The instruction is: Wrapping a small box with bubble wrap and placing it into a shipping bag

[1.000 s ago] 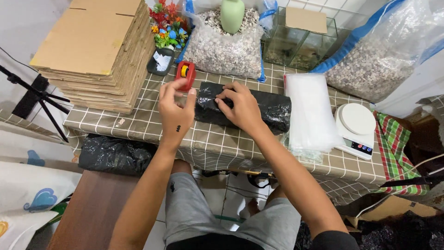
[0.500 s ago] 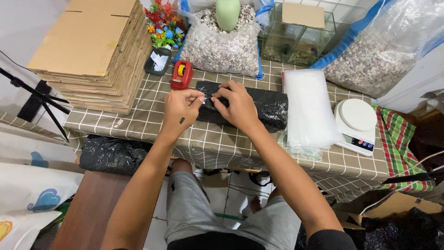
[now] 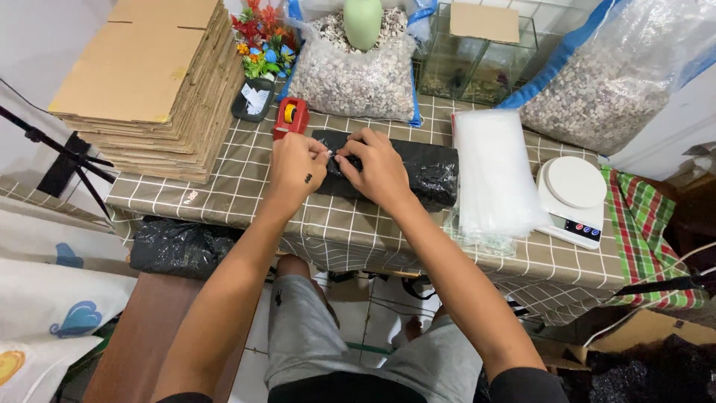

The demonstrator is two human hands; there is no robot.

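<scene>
Closest to me are the person's bent knees in grey shorts (image 3: 321, 336), tucked under the checked tablecloth (image 3: 224, 186). Above them both forearms reach onto the table, and the left hand (image 3: 294, 168) and right hand (image 3: 377, 168) meet over a long black plastic-wrapped parcel (image 3: 432, 175) lying crosswise near the table's middle. The parcel already looks fully wrapped, so I judge the work is at sealing: both hands have fingers curled and pinched on a small pale strip, probably tape, at the parcel's left end, with the right palm resting on the wrap. Just beyond sits a red tape dispenser (image 3: 291, 117). To the right lie a stack of clear bags (image 3: 492, 172) and a white kitchen scale (image 3: 573, 190); farther back, flattened cardboard (image 3: 149, 82) and bags of gravel (image 3: 350, 75).
</scene>
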